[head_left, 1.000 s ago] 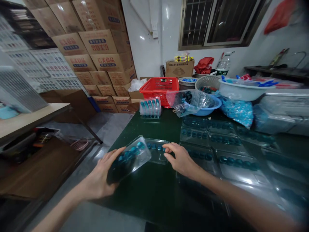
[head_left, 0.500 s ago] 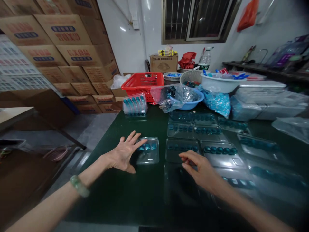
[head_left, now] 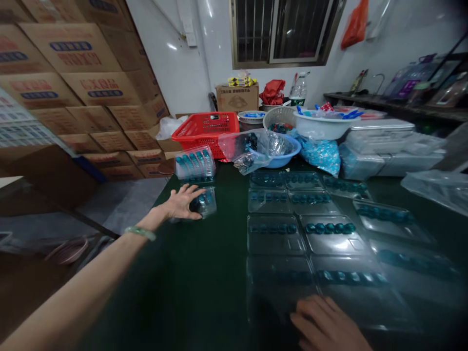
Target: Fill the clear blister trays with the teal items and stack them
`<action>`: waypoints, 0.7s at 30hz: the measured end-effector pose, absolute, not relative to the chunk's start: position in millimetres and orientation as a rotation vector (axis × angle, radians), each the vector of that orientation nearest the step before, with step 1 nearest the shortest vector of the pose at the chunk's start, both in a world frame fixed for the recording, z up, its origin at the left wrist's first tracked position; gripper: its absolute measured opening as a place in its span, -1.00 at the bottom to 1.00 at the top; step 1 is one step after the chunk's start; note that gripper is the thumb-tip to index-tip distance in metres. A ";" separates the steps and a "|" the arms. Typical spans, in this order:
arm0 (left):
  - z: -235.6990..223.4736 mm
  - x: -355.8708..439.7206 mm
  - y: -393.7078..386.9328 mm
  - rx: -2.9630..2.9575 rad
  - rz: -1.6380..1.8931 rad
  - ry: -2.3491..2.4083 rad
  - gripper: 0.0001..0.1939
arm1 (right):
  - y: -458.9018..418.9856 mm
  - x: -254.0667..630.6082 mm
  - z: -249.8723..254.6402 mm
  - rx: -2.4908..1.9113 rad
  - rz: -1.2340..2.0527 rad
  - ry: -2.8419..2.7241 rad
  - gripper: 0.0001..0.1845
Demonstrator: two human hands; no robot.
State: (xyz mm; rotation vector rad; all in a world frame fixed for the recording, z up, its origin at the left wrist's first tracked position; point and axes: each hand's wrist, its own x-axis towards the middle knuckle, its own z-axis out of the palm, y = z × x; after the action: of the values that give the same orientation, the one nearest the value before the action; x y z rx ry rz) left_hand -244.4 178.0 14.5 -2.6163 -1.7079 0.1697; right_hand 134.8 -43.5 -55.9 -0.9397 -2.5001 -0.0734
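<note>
The left hand [head_left: 179,202] has its fingers and thumb spread apart across the left part of a clear plastic tray [head_left: 208,201] of blue pieces; whether it presses on the tray cannot be told. The right hand [head_left: 327,324] has its fingers curled, cut off by the lower edge, and I cannot tell whether they hold anything.

From the left, printed cardboard cartons [head_left: 73,53] are stacked against the wall. A green bangle [head_left: 141,233] circles the left wrist. The tray lies at the left side of the dark green tabletop [head_left: 212,273], just in front of a tilted stack of filled trays [head_left: 195,163]. Behind that stack is a red plastic basket [head_left: 186,139], then a light blue basin [head_left: 288,155] with a clear bag [head_left: 237,151] over it. Rows of flat filled trays [head_left: 270,239] spread rightward, the right hand over the nearest ones.
</note>
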 end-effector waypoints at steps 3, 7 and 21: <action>23.2 -243.9 201.9 -2.583 0.134 -1.720 -0.15 | -47.7 128.7 -59.4 -1.052 0.004 -2.444 -0.79; 33.0 -207.0 181.9 -2.623 0.019 -1.630 -0.24 | -52.3 121.5 -60.2 -1.128 0.162 -2.472 -0.86; -13.5 -95.2 -1.1 -3.151 0.111 -1.293 0.07 | -44.9 122.1 -29.0 -1.143 0.237 -2.239 -0.80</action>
State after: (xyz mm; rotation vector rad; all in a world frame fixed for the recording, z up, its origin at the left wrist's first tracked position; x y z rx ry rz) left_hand -95.2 -1.1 -13.5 -3.1513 -1.2933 0.1113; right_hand 122.1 -44.9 -29.0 -1.1434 -2.2391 0.2367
